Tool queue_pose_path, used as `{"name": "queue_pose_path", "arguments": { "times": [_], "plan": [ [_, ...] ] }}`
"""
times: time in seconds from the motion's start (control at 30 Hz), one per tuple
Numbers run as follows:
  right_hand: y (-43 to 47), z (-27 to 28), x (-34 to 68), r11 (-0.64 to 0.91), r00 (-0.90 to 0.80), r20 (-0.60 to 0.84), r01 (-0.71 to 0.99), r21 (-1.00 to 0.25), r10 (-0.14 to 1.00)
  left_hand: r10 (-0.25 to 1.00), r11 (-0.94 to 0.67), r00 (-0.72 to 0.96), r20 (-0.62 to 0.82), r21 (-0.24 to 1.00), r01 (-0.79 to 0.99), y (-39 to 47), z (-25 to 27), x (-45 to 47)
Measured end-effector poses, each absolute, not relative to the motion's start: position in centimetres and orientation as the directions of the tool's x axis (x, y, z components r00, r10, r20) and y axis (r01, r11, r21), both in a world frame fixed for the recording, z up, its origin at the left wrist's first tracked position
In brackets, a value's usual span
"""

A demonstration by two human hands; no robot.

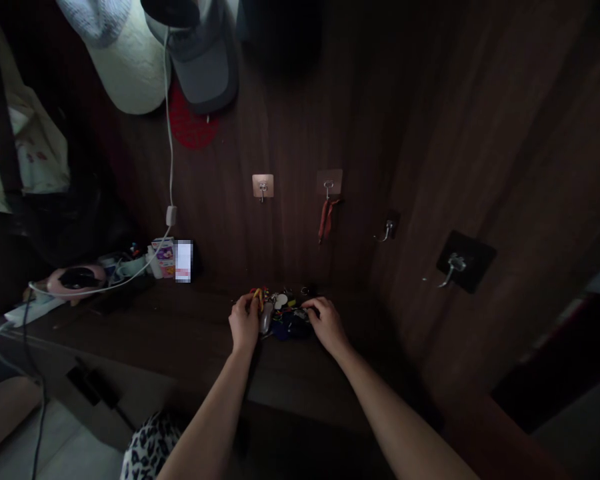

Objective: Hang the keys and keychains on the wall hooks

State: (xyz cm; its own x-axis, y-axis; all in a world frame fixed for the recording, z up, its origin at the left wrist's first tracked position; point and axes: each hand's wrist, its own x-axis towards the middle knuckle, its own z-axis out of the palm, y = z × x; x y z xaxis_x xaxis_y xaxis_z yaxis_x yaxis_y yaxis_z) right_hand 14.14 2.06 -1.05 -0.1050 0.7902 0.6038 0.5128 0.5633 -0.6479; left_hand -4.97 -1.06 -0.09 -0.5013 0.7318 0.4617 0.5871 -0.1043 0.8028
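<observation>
A pile of keys and key rings [281,301] with dark blue, white and yellow pieces lies on the dark wooden shelf. At its left side my left hand [244,323] is closed, thumb and fingers pinching a small yellow strap [259,297] with something red beside it. Just right of those fingertips lies a pale, clear-looking oval piece [266,318]. My right hand [326,324] reaches the pile's right edge with bent fingers pressed together; whatever is between them is too small to make out. Dark blue items [290,327] fill the front of the pile.
Adhesive hooks [263,187] line the wall behind, one carrying a red strap [325,220]. On the left stand a lit phone [183,261], small boxes [165,259] and a pink device [77,281] under a white cable [170,153]. Caps [203,73] hang above.
</observation>
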Motion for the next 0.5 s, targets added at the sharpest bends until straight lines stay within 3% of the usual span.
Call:
{"name": "queue_pose_path", "arguments": {
  "times": [0.17,0.33,0.5],
  "plan": [
    [1.2,0.1,13.7,0.634,-0.133,0.653,0.442,-0.635,0.746,0.754,-0.262,-0.436,0.492,0.833,0.487,-1.7,0.6,-4.3],
    [-0.4,0.8,12.4,0.653,-0.269,0.596,0.344,-0.675,0.757,0.788,-0.302,-0.352,0.506,0.814,0.496,-2.1,0.7,-3.7],
    [-0.9,0.1,10.8,0.636,-0.344,0.535,0.384,-0.670,0.771,0.806,-0.327,-0.307,0.507,0.812,0.483,-1.8,0.4,-3.5]
  ]
}}
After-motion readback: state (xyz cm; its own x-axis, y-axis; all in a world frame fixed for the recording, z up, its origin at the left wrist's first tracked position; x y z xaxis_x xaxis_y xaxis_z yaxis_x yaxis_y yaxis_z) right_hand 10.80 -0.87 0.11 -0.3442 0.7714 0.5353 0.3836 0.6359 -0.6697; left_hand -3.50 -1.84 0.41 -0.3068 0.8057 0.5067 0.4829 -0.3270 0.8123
